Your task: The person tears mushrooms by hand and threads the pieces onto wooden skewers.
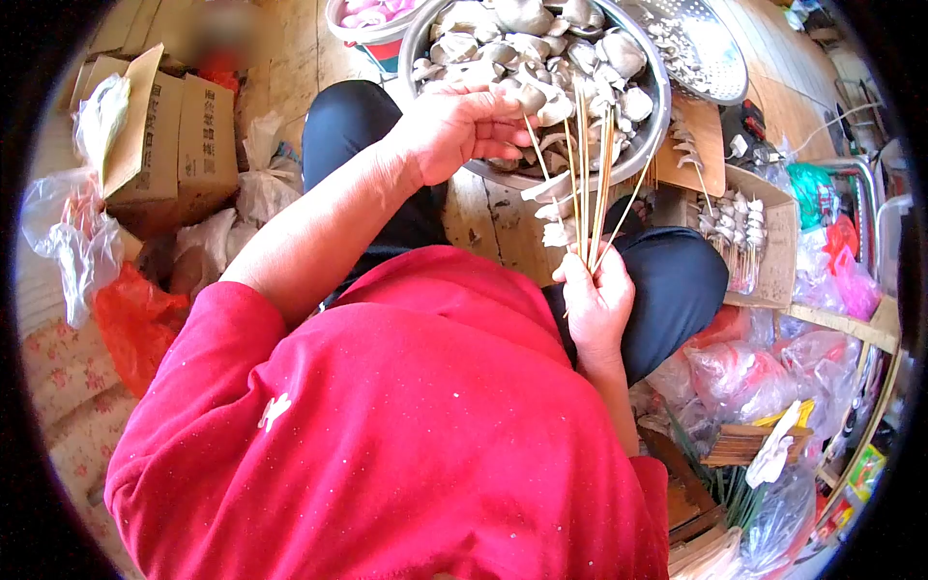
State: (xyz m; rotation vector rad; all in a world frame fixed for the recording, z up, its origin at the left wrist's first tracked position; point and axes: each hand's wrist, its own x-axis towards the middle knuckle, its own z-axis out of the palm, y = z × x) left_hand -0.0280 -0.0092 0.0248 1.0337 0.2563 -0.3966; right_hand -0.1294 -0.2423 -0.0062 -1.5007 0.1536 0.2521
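Note:
My right hand (597, 298) is closed around a bundle of thin bamboo skewers (601, 179) that fan upward. One skewer on the left of the bundle carries several threaded pieces of oyster mushroom (556, 211). My left hand (469, 130) is at the near left edge of a metal basin (661, 106), its thumb and forefinger pinching a mushroom piece (530, 97) close to that skewer's upper end. Grey-white oyster mushrooms (527, 43) fill the basin. The skewers pass in front of the basin's near rim.
A perforated colander (725, 58) with mushroom pieces stands behind right. Beside my right knee, a cardboard box (778, 208) holds finished mushroom skewers (739, 227). A bucket (382, 43) stands behind the basin. Cartons (184, 135) lie left; plastic bags (744, 372) lie right.

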